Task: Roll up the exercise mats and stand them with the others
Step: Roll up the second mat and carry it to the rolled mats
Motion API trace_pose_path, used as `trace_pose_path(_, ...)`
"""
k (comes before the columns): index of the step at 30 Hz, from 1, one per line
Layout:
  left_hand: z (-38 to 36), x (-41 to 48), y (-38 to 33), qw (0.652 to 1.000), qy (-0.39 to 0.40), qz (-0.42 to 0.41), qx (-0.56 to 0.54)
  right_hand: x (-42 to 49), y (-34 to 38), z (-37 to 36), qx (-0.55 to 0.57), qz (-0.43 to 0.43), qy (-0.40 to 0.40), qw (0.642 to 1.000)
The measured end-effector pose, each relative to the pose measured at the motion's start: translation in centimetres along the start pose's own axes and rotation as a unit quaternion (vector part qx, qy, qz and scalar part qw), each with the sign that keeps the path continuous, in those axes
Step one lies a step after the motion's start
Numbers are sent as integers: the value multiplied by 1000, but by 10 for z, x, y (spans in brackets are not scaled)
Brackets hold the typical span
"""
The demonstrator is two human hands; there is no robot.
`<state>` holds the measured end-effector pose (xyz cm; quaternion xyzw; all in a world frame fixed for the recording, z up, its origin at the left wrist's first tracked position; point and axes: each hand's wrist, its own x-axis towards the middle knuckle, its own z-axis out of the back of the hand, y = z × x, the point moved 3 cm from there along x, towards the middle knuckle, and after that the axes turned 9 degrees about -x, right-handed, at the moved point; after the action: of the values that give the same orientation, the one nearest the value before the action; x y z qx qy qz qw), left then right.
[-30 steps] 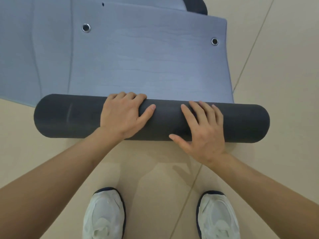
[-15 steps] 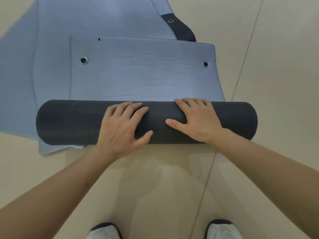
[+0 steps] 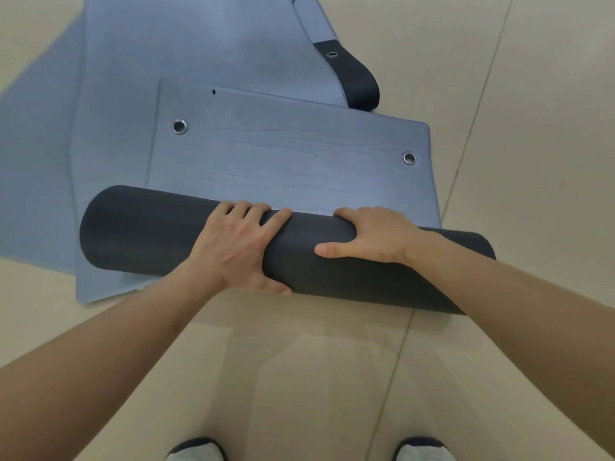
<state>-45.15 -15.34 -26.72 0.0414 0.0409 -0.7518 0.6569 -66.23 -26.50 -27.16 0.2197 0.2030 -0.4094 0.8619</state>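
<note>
Atop the roll (image 3: 159, 234), the left hand (image 3: 238, 251) and right hand (image 3: 372, 237) press palms down, fingers curled over its far side, thumbs toward the person. Even pressure from both should keep the roll tight and square as it reaches the mat's (image 3: 293, 161) grommeted end, just beyond.

Mat roll (image 3: 139, 234): dark grey outside, lying on its side on the floor, mostly rolled. Unrolled blue-grey end (image 3: 293, 161) flat, two metal eyelets near its far corners. Under it, other blue-grey mats (image 3: 186, 41) lie flat, overlapping.
</note>
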Motion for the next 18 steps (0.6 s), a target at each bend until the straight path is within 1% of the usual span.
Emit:
trace_pose_path(2,0,-15,-6,1000,0,-21,-6,-17,5,-16,4,-3,-3,1000)
trace_pose_path(5,-2,-46,-27,999,21,-24,-29,-46,11,-41,12,-4,10,1000)
trace_pose_path(8,-7,-86,-57,996,66,2,-54,-77,11,-67,28,13,56,998)
trace_pose_path(11,-13,-132,-89,989,112,36,-86,-109,16,-92,15,40,103,994)
trace_pose_path(13,-14,-155,-106,986,130,43,-95,-124,20,-104,8,52,122,991)
trace_pose_path(18,-10,-156,-109,985,139,47,-91,-129,21,-108,13,43,127,991)
